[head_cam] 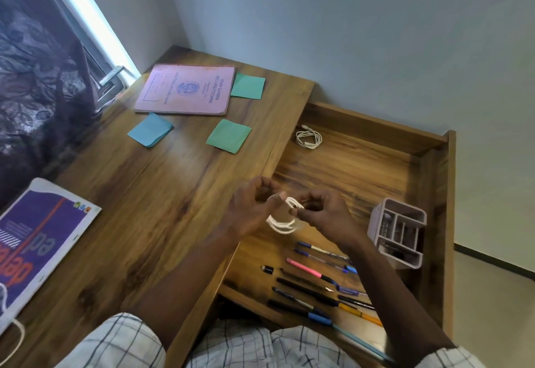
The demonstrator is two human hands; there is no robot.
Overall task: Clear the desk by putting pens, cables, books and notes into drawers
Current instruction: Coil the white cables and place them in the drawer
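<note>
Both hands hold a coiled white cable (282, 221) above the edge between the wooden desk (139, 194) and the open drawer (362, 165). My left hand (252, 211) grips the coil's left side and my right hand (321, 211) pinches its right side. Another coiled white cable (309, 138) lies at the drawer's far corner. Several pens (318, 286) lie in the near part of the drawer. On the desk lie a pink record book (186, 89), a purple book (37, 240), a blue note (150, 129) and two green notes (228, 135) (248, 86).
A white pen holder (398, 231) lies tipped inside the drawer at the right. A small black adapter (267, 269) sits beside the pens. A white cord (17, 335) trails near the purple book at the lower left. A dark patterned curtain (31, 78) hangs at the left.
</note>
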